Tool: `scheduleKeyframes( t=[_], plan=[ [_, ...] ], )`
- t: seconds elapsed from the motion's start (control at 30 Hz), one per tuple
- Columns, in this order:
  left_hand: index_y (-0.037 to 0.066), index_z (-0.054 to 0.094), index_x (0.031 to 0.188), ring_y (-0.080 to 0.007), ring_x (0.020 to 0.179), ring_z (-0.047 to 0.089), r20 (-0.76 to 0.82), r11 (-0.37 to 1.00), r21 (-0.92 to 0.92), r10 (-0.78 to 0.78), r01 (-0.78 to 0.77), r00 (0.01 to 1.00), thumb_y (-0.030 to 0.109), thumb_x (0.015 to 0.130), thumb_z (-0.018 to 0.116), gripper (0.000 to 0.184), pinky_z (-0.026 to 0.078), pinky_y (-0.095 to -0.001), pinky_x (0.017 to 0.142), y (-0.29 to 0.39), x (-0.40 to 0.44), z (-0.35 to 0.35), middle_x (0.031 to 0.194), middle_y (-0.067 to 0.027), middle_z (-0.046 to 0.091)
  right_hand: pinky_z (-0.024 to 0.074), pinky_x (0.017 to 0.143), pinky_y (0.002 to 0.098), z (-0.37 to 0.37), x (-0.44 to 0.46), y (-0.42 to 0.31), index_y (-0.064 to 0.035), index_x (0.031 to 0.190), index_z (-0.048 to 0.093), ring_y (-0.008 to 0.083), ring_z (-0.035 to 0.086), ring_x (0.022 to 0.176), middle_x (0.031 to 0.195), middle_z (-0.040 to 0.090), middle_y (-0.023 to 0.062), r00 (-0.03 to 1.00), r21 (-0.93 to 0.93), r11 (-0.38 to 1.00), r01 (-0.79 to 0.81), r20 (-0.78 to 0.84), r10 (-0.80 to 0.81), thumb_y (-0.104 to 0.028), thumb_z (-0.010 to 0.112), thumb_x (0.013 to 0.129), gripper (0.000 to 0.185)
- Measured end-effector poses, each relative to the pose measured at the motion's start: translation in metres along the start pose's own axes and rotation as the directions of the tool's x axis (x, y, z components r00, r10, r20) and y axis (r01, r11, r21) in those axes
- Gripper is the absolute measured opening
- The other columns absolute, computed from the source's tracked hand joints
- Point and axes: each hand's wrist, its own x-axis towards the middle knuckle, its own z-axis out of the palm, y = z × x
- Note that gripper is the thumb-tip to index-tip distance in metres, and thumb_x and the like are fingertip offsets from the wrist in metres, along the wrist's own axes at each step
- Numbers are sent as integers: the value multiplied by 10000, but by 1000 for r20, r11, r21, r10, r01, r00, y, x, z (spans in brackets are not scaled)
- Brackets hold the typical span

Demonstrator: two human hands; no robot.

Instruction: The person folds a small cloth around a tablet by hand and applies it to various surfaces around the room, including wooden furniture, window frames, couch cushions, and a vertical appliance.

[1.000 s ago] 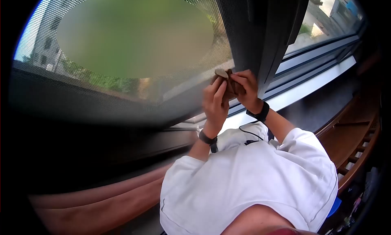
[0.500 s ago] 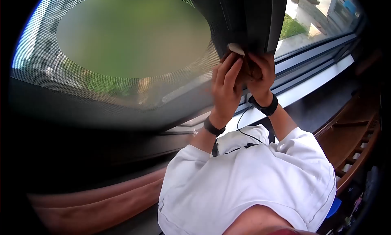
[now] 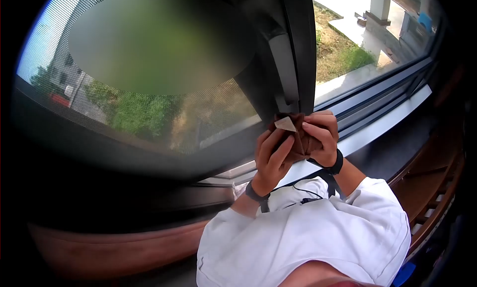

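A crumpled brown cloth (image 3: 304, 144) is held between both hands, with a pale tag or patch (image 3: 285, 124) showing on its upper left part. My left hand (image 3: 272, 155) grips the cloth from the left, fingers bent against it near the pale piece. On the other side, my right hand (image 3: 324, 138) pinches the cloth with its fingertips. Both wrists wear black bands. Just above the hands stands the dark window frame post (image 3: 293, 63) with a grey handle-like strip on it.
A mesh-screened window (image 3: 144, 115) fills the upper left. At the right are a glass pane over a metal sill (image 3: 382, 123) and a brown wooden rack (image 3: 427, 187). A reddish-brown padded edge (image 3: 124, 245) runs along the lower left. A blue object (image 3: 405, 273) lies at the lower right.
Both hands have come down, away from the dark frame and nearer the body, still holding the brown cloth. The cloth shows more fully. The view has shifted, with more ground visible through the right pane.
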Motion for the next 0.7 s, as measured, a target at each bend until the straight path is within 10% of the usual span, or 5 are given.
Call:
scheduleKeyframes(
  t=[0.3, 0.6, 0.7],
  plan=[
    [56, 585, 1310, -367, 1089, 638, -281, 982, 87, 183, -165, 942, 115, 786, 785, 564, 522, -417, 911, 12, 146, -11, 1287, -210, 628, 540, 742, 312, 0, 149, -4, -46, 1137, 701, 243, 658, 879, 1040, 643, 115, 990, 81, 990, 115, -89, -108, -52, 845, 660, 498],
    [20, 529, 1318, -224, 1076, 650, -119, 997, 14, -77, 79, 990, 95, 838, 646, 500, 516, -347, 953, 12, 207, -42, 1175, -128, 659, 529, 777, 293, -9, 224, -11, 21, 1084, 674, 167, 668, 870, 956, 691, 103, 933, 322, 889, -325, 262, 246, -30, 699, 764, 325],
    [4, 529, 1311, -230, 1075, 651, -129, 998, 8, -58, 60, 990, 99, 823, 666, 516, 518, -348, 947, 12, 201, -40, 1187, -141, 655, 510, 755, 296, -3, 210, 13, 18, 1045, 682, 200, 641, 825, 904, 664, 97, 965, 345, 915, -209, 223, 136, -18, 726, 675, 374]
  ],
)
